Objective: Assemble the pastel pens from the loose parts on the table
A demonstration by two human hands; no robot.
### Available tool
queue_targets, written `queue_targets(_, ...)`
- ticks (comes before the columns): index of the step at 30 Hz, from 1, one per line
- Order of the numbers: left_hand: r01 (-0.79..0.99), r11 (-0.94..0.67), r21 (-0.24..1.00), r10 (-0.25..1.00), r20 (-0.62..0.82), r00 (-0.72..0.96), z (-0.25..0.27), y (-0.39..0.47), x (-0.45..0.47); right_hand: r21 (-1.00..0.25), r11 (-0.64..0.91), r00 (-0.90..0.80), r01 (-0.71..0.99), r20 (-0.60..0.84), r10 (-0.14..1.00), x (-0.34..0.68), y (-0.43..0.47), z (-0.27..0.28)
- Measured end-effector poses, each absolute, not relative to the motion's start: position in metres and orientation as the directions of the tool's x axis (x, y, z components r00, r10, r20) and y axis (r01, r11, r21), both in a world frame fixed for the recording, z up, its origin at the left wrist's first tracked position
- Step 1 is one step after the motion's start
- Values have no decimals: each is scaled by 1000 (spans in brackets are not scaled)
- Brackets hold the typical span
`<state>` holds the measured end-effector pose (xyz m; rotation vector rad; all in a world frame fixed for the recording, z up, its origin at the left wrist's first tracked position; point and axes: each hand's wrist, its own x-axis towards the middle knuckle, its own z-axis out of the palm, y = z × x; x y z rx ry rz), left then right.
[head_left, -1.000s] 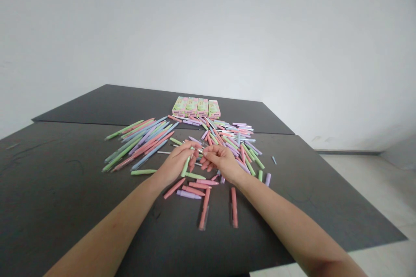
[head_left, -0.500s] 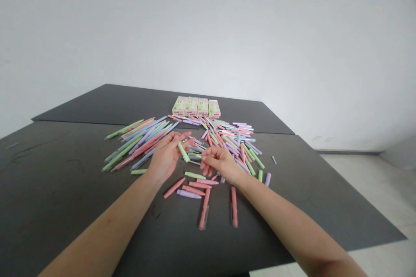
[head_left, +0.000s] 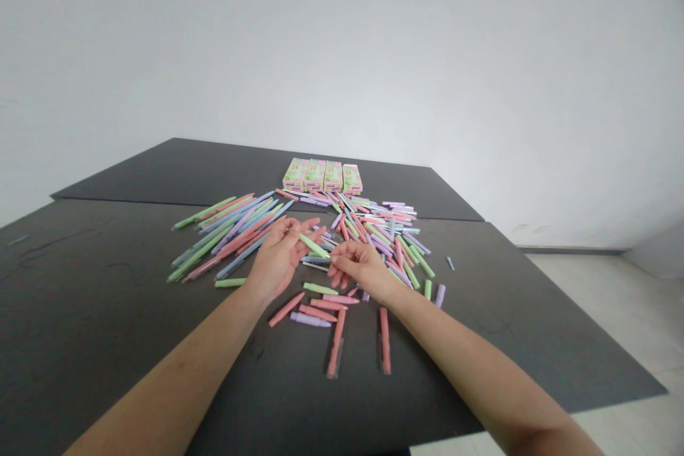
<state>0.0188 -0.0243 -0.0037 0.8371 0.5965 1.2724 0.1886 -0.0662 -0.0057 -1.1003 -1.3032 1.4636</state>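
My left hand (head_left: 276,256) is closed around a light green pen barrel (head_left: 314,245), which points right and slightly down. My right hand (head_left: 362,267) is pinched at the barrel's right end. What lies between its fingertips, if anything besides that end, is too small to make out. Just below both hands lie loose pen parts: a green barrel (head_left: 320,288), several pink ones (head_left: 318,313) and a purple one (head_left: 311,320). Two pink pieces with clear caps, a left one (head_left: 336,342) and a right one (head_left: 385,340), lie nearer to me.
Long assembled-looking pens (head_left: 224,239) in several colours lie in a bundle at left. A mixed heap of pen parts (head_left: 382,235) spreads behind my right hand. Several small green-and-pink boxes (head_left: 314,174) stand in a row at the back of the dark table (head_left: 133,342).
The green barrel has turned from steeply slanted to flatter, its right end now at my right fingertips. Before, it was apart from the right hand. My right hand has hardly moved.
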Motion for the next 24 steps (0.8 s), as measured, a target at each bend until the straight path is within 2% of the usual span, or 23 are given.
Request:
queue_targets(5, -487, 45, 873, 963, 92, 254, -8, -24, 18, -996, -28, -198, -83, -11, 980, 195, -57, -14)
queue_targets(9, -244, -38, 969, 950, 111, 293, -14, -21, 14, -995, 1, -160, -103, 17, 987, 204, -50, -17)
queue_targets(14, 7, -152, 988, 934, 141, 328, -14, -18, 7, -992, 11, -148, -123, 30, 989, 212, -46, -17)
queue_targets(24, 119, -174, 978, 930, 123, 346, -12, -18, 4, -983, -32, -228, -180, 10, 974, 218, -45, -17)
